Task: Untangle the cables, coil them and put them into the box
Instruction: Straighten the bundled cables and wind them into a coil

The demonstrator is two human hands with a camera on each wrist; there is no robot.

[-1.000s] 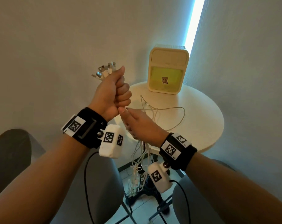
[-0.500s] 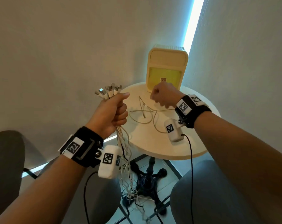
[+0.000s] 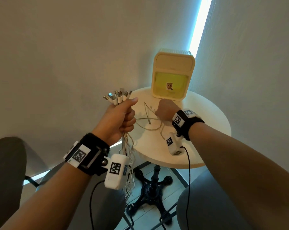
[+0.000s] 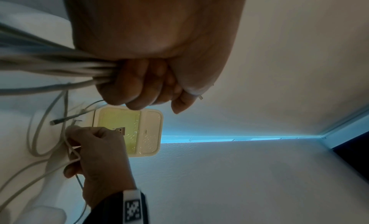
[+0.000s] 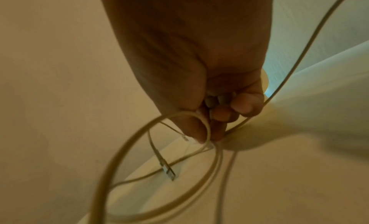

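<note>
From the head view, the left hand [image 3: 119, 119] is a tight fist round a bunch of white cables [image 3: 127, 146]. It is held up in the air, just off the left edge of the round table [image 3: 211, 117]. The plugs [image 3: 118, 97] poke up out of the top of the fist; I count about seven, but they crowd each other. The long cords hang straight down past the table edge to the floor. The right hand [image 3: 165, 112] is down on the middle of the table with its fingers curled over the loose cables [image 3: 147, 121] lying there. Those cords run mostly sideways, from the right hand toward the left fist. So the right hand is the near one for them. There is one box [image 3: 172, 74], cream and yellow, standing at the back edge of the table, just past the right hand.

From the left wrist view, the fingers [image 4: 139, 85] are wrapped all the way round the bunch. The right hand [image 4: 95, 150] pinches thin cords, with the box [image 4: 127, 132] right behind it.

From the right wrist view, thumb and fingertips [image 5: 199, 132] pinch a thin cable that bends into one big loop [image 5: 123, 150]. One loose plug [image 5: 167, 172] lies on the table below. There look to be two or three loose cords, but I cannot count them for sure.
</note>
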